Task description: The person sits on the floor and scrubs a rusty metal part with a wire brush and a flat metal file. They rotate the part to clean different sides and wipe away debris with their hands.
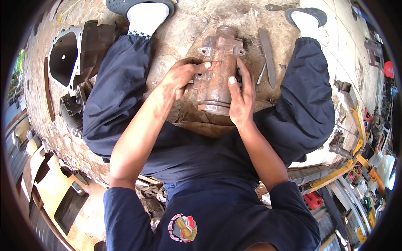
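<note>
A rusty metal cylinder housing (218, 90) with bolt lugs and a ribbed end lies on the stained ground between my legs. My left hand (182, 75) grips its left side, thumb over a side fitting and fingers bent. My right hand (241, 94) wraps along the right side, thumb near the lower ringed end and fingers partly hidden behind the body. Just right of it lie a long flat steel bar, perhaps a file (266, 56), and a thin rod tool (261, 76).
A large flanged casting (86, 50) and a smaller metal part (72, 113) sit beyond my left leg. A small tool (274, 7) lies near my right foot. Yellow metal framework (351, 163), a red container (312, 201) and assorted scrap crowd the right edge.
</note>
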### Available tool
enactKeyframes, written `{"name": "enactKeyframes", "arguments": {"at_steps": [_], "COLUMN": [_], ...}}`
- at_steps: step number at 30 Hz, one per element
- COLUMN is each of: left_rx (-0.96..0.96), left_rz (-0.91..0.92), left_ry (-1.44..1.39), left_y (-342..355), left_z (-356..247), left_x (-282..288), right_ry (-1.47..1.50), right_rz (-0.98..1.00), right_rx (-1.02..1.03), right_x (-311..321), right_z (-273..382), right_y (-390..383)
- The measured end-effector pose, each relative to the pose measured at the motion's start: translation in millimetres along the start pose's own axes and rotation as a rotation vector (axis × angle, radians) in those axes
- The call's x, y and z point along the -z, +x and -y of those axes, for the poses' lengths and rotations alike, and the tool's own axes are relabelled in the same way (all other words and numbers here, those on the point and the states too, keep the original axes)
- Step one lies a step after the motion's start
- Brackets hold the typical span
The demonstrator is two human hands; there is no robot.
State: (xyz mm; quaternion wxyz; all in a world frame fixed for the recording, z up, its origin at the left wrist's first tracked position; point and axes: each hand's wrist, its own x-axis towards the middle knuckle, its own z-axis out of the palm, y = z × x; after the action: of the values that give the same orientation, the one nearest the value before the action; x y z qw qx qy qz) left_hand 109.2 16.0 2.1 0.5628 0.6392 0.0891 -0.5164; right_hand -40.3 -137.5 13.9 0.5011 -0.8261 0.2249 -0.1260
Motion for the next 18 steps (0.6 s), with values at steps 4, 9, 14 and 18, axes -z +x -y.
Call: {"name": "enactKeyframes", "arguments": {"at_steps": [4,9,14,18], "left_rx": [-0.027,0.025,-0.055,-0.047], "left_rz": [-0.189,-0.133,-0.009,-0.132], "left_ry": [-0.213,-0.136,-0.373,-0.226], "left_y": [5.5,-17.9,-27.8,-9.4], "left_z": [-9.0,-20.4,-4.6,-11.6], "left_x": [-27.4,-27.6,-25.1,-31.4], "right_ry": [-0.018,0.006,0.008,-0.01], "right_rz": [0.002,-0.005,0.003,0.008], "right_rx": [0.01,-0.007,-0.022,-0.037], "right_x": [-1.1,1.1,1.5,1.1], "right_z": [-0.6,1.9,1.9,2.0], "right_y": [-0.4,-0.2,0.8,-1.1]}}
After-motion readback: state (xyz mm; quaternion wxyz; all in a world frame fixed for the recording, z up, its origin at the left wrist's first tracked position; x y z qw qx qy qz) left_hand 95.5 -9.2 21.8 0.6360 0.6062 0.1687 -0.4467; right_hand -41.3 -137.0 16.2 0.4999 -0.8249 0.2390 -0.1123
